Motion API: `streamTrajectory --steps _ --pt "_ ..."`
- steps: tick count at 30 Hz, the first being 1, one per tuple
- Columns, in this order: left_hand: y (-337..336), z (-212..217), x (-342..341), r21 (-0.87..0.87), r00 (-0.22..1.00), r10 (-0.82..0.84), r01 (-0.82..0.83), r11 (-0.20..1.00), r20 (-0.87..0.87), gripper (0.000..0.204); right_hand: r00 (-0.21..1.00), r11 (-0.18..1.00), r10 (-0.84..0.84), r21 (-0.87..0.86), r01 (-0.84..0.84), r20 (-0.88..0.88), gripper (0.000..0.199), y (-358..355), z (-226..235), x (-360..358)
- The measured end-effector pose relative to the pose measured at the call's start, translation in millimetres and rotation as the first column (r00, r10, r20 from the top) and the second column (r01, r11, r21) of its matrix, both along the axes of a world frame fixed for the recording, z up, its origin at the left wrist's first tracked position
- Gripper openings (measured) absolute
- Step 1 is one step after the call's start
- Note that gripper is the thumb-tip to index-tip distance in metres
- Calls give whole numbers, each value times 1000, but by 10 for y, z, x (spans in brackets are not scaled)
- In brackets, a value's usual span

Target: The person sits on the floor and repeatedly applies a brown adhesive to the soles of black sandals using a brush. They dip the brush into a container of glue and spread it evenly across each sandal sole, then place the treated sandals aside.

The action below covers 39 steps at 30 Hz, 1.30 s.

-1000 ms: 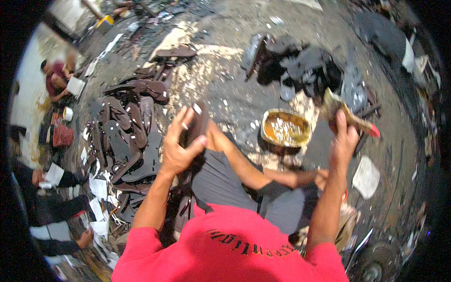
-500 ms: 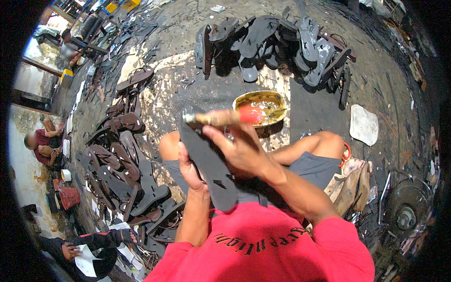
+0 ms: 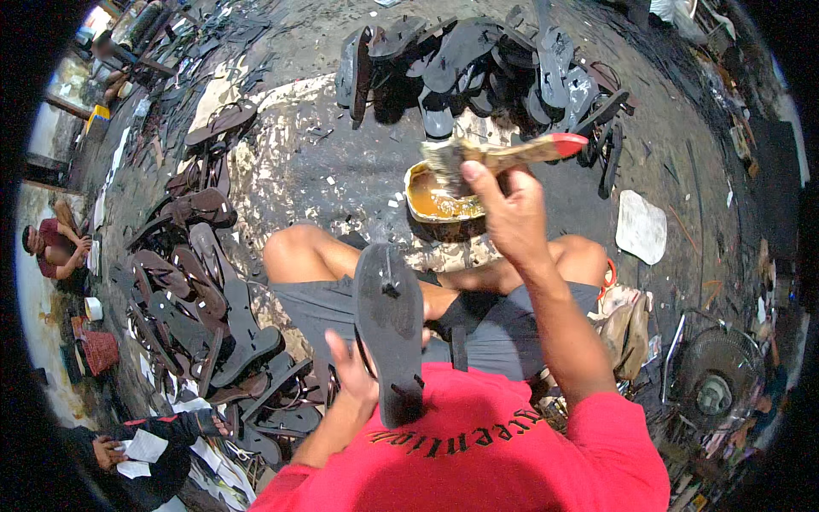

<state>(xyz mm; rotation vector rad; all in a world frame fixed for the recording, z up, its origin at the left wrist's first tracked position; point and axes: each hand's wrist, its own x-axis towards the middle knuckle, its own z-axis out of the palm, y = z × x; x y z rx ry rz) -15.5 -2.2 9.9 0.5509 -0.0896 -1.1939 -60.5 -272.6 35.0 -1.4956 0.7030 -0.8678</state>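
Observation:
My left hand (image 3: 354, 374) supports a dark grey sandal sole (image 3: 388, 328) above my lap. Its thumb side is on the left, and fingertips show at the sole's right edge. Dark strap ends poke through the sole near its toe and heel, and a darker patch marks its face. Up and to the right, my right hand (image 3: 519, 213) is closed around a wide paintbrush (image 3: 520, 152) with a red-tipped handle. The blurred bristles hang over the far rim of a pale bowl (image 3: 412, 205) holding amber, glue-like liquid; whether they touch the liquid I cannot tell.
Piled dark sandals (image 3: 465, 55) lie beyond the bowl, and brown sandals (image 3: 200, 282) are heaped at the left. A white pad (image 3: 640, 228), shoe forms (image 3: 630, 333) and a fan (image 3: 715, 392) stand at the right. Other people sit at the far left.
My right hand has lifted the brush off the sole's toe end and carried it right and away, over the bowl. The sole has come nearer my body and turned straighter.

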Motion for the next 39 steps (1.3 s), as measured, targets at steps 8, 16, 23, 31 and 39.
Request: streamTrajectory --steps 8,16,23,31,39 --pt "-578 -136 820 -307 994 -25 -9 952 -106 76 963 948 268 178 -264 -1 28 791 422 47" --pt "-1116 47 1076 -225 968 150 -195 955 -200 74 956 923 279 -299 -243 85 22 927 48 102" --pt "-1116 -110 927 -248 867 6 -149 957 -498 63 969 789 246 -579 -204 -6 26 455 136 364" --pt "-1255 10 970 -307 983 -160 126 943 -87 53 879 747 472 -558 -361 64 23 466 108 130" --pt "-1509 -63 767 -231 974 -228 219 948 -12 79 879 894 420 -67 -444 -226 41 378 -105 -86"
